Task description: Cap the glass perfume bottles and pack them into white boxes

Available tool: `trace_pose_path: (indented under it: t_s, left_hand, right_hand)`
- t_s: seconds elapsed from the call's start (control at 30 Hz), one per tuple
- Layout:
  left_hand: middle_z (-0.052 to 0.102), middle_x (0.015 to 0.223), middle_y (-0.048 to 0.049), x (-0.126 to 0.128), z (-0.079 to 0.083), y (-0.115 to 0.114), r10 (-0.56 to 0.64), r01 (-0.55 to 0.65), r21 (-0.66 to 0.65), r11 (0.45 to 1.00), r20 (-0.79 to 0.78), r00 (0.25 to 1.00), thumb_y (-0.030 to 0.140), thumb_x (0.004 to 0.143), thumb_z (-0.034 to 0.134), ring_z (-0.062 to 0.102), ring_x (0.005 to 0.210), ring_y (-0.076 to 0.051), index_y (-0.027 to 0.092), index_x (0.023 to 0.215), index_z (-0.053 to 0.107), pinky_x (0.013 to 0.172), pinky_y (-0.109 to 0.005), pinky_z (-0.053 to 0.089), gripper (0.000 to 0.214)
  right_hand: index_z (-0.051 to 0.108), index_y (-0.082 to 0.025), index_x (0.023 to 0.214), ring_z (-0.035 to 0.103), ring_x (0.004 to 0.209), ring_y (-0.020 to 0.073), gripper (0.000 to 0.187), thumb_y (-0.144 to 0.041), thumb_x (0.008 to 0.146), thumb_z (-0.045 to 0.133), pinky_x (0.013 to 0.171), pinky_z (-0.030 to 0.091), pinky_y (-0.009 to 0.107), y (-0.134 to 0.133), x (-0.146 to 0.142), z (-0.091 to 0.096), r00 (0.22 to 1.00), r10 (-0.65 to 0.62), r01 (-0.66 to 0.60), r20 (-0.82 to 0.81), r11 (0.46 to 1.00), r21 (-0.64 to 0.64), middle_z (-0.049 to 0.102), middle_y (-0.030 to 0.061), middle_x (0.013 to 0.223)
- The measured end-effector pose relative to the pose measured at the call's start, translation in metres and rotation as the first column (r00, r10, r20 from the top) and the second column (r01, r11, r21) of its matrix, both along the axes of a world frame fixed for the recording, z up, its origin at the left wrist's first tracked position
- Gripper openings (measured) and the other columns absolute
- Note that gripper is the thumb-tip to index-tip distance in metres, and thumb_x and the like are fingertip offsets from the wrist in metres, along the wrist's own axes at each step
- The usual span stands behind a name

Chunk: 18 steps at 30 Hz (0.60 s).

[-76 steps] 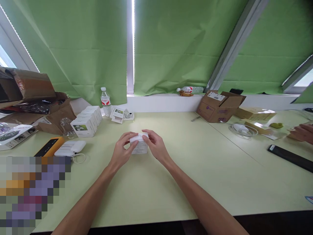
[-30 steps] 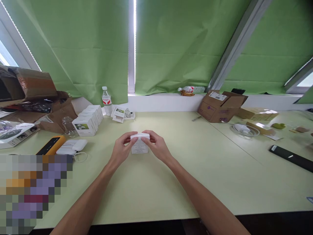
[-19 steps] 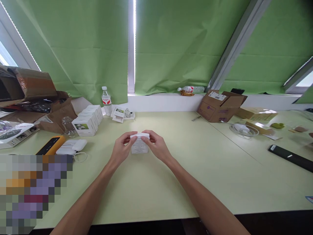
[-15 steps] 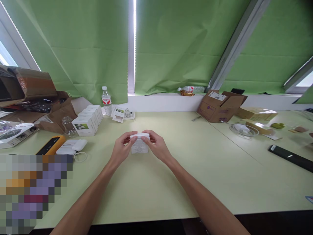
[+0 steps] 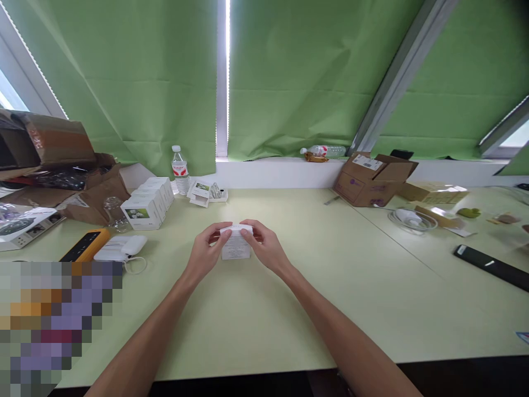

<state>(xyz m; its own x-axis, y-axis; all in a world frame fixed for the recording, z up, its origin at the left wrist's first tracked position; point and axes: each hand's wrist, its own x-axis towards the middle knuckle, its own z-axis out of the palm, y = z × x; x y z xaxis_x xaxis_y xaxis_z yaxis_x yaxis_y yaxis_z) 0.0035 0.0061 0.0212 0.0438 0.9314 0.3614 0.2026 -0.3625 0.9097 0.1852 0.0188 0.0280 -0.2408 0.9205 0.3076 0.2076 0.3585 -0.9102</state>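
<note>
A small white cardboard box (image 5: 236,249) with fine print on its near face stands upright on the pale green table (image 5: 256,325). My left hand (image 5: 208,242) grips its upper left side, thumb on the near face close to the top edge. On the opposite side my right hand (image 5: 264,242) holds the upper right, its thumb also near the top. The fingers of both hands wrap behind the box and are partly hidden.
Several similar white boxes (image 5: 142,215) form a row at left, near a water bottle (image 5: 180,171) and an opened small box (image 5: 200,191). An orange power strip (image 5: 88,242) and white charger (image 5: 119,247) lie nearer. At right are a brown carton (image 5: 357,182), coiled white cable (image 5: 412,220) and black bar (image 5: 490,266).
My right thumb has shifted slightly to the right along the top edge of the box. The box and my left hand look unmoved.
</note>
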Motion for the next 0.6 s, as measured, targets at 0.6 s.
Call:
trace_pose_path:
  t_s: [0.6]
  left_hand:
    - [0.069,0.102,-0.0053,0.0017,0.0009,-0.0002,0.019,-0.019,0.034,0.999,0.0,1.0,0.044,0.09,0.05,0.062,0.091,-0.018,0.019,0.107,0.067,0.077,-0.026,0.048,0.035]
  right_hand:
    - [0.063,-0.023,0.107,0.06,0.082,0.018,0.044,-0.058,0.089,0.044,0.065,0.046,0.027,-0.0029,0.0001,0.0029,0.999,-0.007,0.005,-0.046,0.999,-0.049,0.066,0.0039,0.096]
